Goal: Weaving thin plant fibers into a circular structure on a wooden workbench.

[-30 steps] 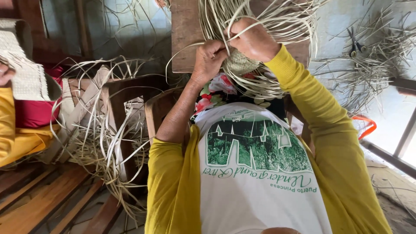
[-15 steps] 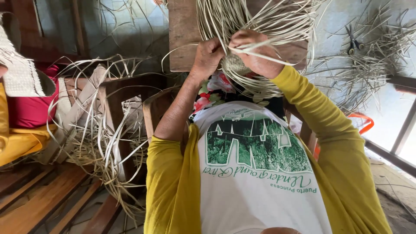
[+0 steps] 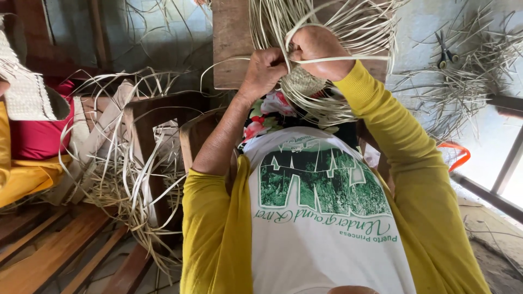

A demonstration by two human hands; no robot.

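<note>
The small woven piece sits up in front of your chest, with long pale strips fanning out. Your left hand and right hand both pinch strips tight just above it.

Take the weave as your landmark: it sits between your hands, your left hand touching its left side and your right hand on top of it. Strips fan out from it over the board behind. Well to its right, scissors lie on a heap of cuttings. Well to its left, a chair stands among loose strips, and farther left a woven mat hangs at the edge.
</note>
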